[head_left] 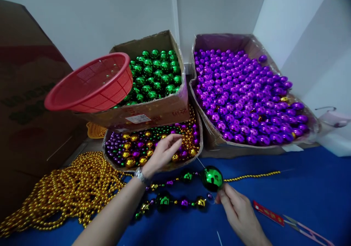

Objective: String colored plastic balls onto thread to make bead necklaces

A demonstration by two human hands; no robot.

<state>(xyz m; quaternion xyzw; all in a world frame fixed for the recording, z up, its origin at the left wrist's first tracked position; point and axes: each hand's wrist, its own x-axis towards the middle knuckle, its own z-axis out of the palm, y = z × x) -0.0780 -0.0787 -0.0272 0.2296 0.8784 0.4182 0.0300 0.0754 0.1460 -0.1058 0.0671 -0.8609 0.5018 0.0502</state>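
My right hand (pixel 238 211) pinches a large shiny green bead (pixel 212 178) at its lower right side. A thin needle or stiff thread (pixel 201 162) sticks out of the bead's upper left. My left hand (pixel 166 152), with a watch on the wrist, is over a low box (pixel 201 143) of mixed gold, purple and green beads. Its fingers are stretched out and slightly curved, with nothing visible in them. Below the hands, a beaded strand (pixel 184 203) in green, purple and gold lies on the blue table (pixel 301 176); its left part is behind my left forearm.
Behind stand a carton (pixel 164 109) of green balls and a larger box (pixel 208 132) of purple balls. A red basket (pixel 90 103) rests on the green carton's left side. Gold bead strands (pixel 74 187) are heaped at left. Thread snips (pixel 298 227) and a red tag (pixel 268 213) lie at right.
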